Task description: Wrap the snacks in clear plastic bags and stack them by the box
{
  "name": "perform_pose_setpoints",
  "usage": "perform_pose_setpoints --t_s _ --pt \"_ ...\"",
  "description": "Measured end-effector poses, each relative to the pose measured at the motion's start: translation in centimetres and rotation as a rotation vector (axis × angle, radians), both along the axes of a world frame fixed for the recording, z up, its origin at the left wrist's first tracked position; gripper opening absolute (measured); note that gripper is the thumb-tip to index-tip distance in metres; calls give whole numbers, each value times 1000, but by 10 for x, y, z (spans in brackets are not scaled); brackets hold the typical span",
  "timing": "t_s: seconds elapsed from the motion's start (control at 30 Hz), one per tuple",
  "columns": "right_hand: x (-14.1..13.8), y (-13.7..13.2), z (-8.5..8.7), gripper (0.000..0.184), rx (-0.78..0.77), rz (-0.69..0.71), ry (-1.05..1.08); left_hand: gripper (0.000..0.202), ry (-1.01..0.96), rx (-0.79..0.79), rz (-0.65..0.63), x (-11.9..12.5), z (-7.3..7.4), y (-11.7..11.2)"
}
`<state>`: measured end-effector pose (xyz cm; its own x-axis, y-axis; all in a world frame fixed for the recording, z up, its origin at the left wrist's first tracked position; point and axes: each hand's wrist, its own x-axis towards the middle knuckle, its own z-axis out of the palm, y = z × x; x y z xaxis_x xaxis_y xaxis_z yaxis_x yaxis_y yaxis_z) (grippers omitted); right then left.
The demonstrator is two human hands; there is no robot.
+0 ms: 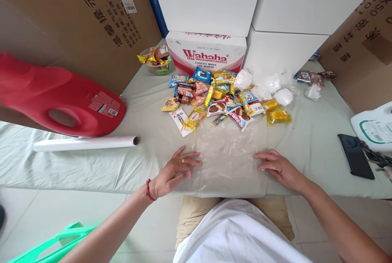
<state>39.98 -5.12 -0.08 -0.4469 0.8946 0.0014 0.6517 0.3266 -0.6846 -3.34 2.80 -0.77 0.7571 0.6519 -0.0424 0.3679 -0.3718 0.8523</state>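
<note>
A clear plastic bag (228, 165) lies flat on the cloth-covered table in front of me. At its left edge rests my left hand (176, 171), fingers spread, with a ring and a red bracelet. My right hand (280, 169) touches the bag's right edge, its fingers stretched out and apart. Just beyond the bag is a heap of wrapped snacks (217, 105), among them a white packet (180, 122) and a yellow packet (195, 119) nearest my left hand. Crumpled clear plastic wads (269, 83) lie at the heap's right side.
A red jug (61, 95) and a white roll (87, 143) lie on the left. At the back are a snack bowl (156, 61) and a Wahaha box (208, 52). A phone (355, 156) and white bottle (373, 126) are at right. Large cardboard boxes (76, 18) flank the table.
</note>
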Motion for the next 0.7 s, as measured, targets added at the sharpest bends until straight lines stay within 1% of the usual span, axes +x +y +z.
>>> perform_pose_setpoints --t_s 0.07,0.13,0.17,0.23,0.27,0.3,0.33,0.37,0.4,0.43,0.47,0.5,0.53,0.6,0.67,0.7 --pt "8 -4 5 35 -71 14 -34 34 7 24 76 2 -4 -5" --pt "19 -2 17 34 -139 -12 -52 36 13 90 121 6 -9 -9" --pt "24 1 26 34 -150 -51 -60 36 16 123 125 8 -12 -11" --pt "28 10 47 33 -99 -177 -80 34 29 172 124 10 -14 -15" --pt "24 16 58 33 -44 -234 -90 31 36 189 122 11 -15 -17" --pt "16 22 68 32 15 -262 -95 26 41 203 123 11 -15 -18" --pt "4 28 76 32 68 -252 -91 20 44 213 125 10 -14 -20" --pt "-12 34 82 33 104 -193 -78 15 45 221 131 9 -13 -21" --pt "-30 41 84 35 121 -94 -57 11 45 229 139 8 -12 -22" --pt "-48 48 82 37 133 23 -34 11 48 237 146 6 -11 -24" --pt "-65 54 76 39 148 131 -28 12 57 248 148 3 -10 -25" --pt "-79 60 68 40 172 202 -42 14 71 260 145 0 -10 -27" --pt "-89 66 57 42 202 238 -71 16 88 275 140 -4 -10 -30" --pt "-95 74 31 43 245 240 -158 21 121 305 139 -14 -12 -35" --pt "-85 72 9 46 245 207 -248 24 134 326 161 -23 -15 -40" --pt "-77 66 1 48 233 184 -287 25 133 330 174 -27 -16 -41"
